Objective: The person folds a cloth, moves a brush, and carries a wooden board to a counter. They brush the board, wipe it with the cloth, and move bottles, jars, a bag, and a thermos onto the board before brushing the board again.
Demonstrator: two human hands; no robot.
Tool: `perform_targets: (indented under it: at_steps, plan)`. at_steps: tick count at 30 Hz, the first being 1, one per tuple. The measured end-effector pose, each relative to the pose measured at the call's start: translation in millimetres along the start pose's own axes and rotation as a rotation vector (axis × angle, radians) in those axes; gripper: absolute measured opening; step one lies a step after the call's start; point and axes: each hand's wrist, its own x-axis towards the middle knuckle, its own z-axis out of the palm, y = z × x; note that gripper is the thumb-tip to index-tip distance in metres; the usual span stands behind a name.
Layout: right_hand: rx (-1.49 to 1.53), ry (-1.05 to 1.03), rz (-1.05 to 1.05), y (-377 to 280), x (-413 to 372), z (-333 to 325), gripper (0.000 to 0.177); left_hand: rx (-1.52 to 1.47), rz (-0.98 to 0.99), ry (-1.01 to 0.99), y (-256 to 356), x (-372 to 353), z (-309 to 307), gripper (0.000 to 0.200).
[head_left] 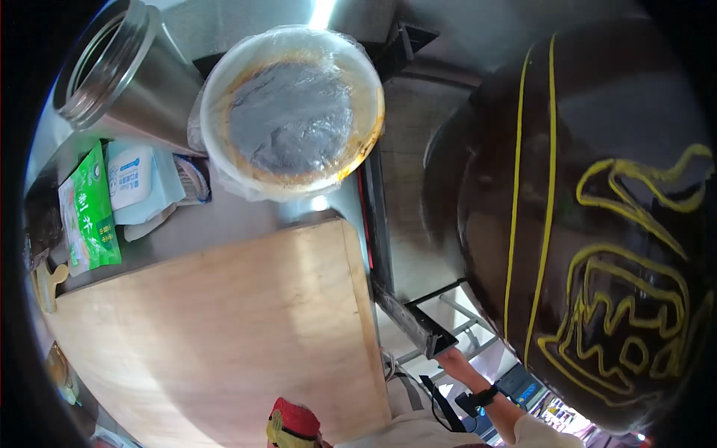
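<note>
Head view: right hand point(453, 364) at dark bracket point(420, 327), partly hidden, grip indiscernible; red-and-gold item point(293, 422) cut off below.

R hand point(454, 366): fingertips hidden behind blk metal bar point(417, 327). Red-yellow item point(295, 420), near edge of counter point(246, 218), cut off by btm of view; can't ID. Metal jar point(153, 86): base hidden behind film-covered bowl point(291, 112); contents unclear thru film. Green pack's point(93, 213) small print unreadable. Bkgd lights point(564, 418) too blurred to ID.
</note>
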Motion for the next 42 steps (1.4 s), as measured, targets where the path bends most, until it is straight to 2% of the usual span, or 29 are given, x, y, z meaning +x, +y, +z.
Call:
perform_targets:
  at_steps: [2, 4, 7, 10, 11, 12, 14, 15, 18, 22, 23, 24, 25, 28, 29, 30, 31, 32, 33, 34, 35, 36, 37, 39, 41, 42]
  plan:
    - [0.118, -0.043, -0.05, 21, 0, -1, 0.032, -0.023, 0.006, -0.003, -5, -5, -1, 0.06]
    - [0.229, -0.079, -0.217, 54, 2, -2, 0.035, -0.057, 0.028, -0.015, -13, -17, -3, 0.063]
    - [0.334, -0.111, -0.283, 64, -20, -15, 0.038, -0.131, 0.079, -0.052, -23, -42, -11, 0.068]
    - [0.516, -0.02, -0.21, 107, -66, -28, 0.048, -0.174, 0.112, -0.126, -18, -77, -27, 0.072]
    - [0.412, -0.035, -0.421, 124, -100, -39, 0.053, -0.137, 0.117, -0.14, -16, -89, -42, 0.073]
    - [0.429, 0.087, -0.382, 140, -130, -42, 0.054, 0.327, 0.186, -0.006, -39, -82, -135, 0.065]
    - [0.466, 0.332, -0.298, 174, -187, -50, 0.055, 0.123, 0.071, -0.039, -10, -105, -101, 0.064]
    - [0.535, 0.424, -0.166, 207, -196, -64, 0.054, 0.157, 0.037, -0.044, -9, -113, -98, 0.063]
    - [0.611, 0.666, 0.117, 303, -260, -45, 0.047, 0.282, -0.029, -0.074, -5, -127, -89, 0.061]
    - [0.762, 0.899, 0.432, 398, -288, 22, 0.045, 0.41, -0.073, -0.101, 3, -118, -67, 0.059]
    - [0.833, 0.904, 0.49, 426, -293, 44, 0.042, 0.436, -0.082, -0.105, 1, -115, -61, 0.058]
    - [0.867, 0.88, 0.395, 481, -295, 74, 0.037, 0.456, -0.082, -0.114, -2, -110, -53, 0.058]
    - [0.691, 0.681, 0.172, 554, -292, 107, 0.031, 0.477, -0.062, -0.116, -3, -106, -45, 0.057]
    - [0.994, 0.213, -0.502, 673, -231, 194, 0.04, 0.556, 0.041, -0.161, -30, -103, -34, 0.055]
    - [0.908, 0.173, -0.303, 638, -212, 168, 0.041, 0.529, 0.043, -0.194, -47, -103, -31, 0.054]
    - [0.82, 0.176, -0.064, 588, -200, 151, 0.042, 0.296, -0.076, -0.164, -59, -116, -10, 0.047]
    - [0.737, 0.153, 0.068, 548, -191, 143, 0.043, 0.34, -0.099, -0.241, -58, -131, 16, 0.043]
    - [0.668, 0.131, 0.112, 521, -184, 137, 0.044, 0.264, -0.066, -0.205, -65, -136, 15, 0.045]
    - [0.326, 0.209, -0.156, 517, -163, 127, 0.039, 0.324, -0.006, -0.115, -69, -148, 16, 0.043]
    - [0.549, 0.244, 0.163, 441, -156, 108, 0.034, 0.393, 0.063, -0.059, -64, -153, 20, 0.042]
    - [0.446, 0.241, -0.048, 429, -123, 92, 0.035, 0.339, 0.064, -0.062, -58, -152, 17, 0.042]
    - [0.41, 0.245, -0.293, 438, -94, 81, 0.036, 0.311, 0.081, -0.078, -94, -166, -4, 0.042]
    - [0.555, 0.226, -0.461, 386, -73, 70, 0.033, 0.265, 0.084, -0.078, -93, -165, -13, 0.042]
    - [0.225, 0.245, -0.528, 237, -72, 46, 0.031, 0.193, 0.121, -0.037, -85, -166, -34, 0.041]
    - [0.098, 0.267, -0.72, 94, -82, 61, 0.029, 0.147, 0.172, -0.018, -70, -174, -57, 0.041]
    - [0.031, 0.201, -0.791, 24, -94, 80, 0.029, 0.145, 0.198, -0.021, -61, -177, -67, 0.041]
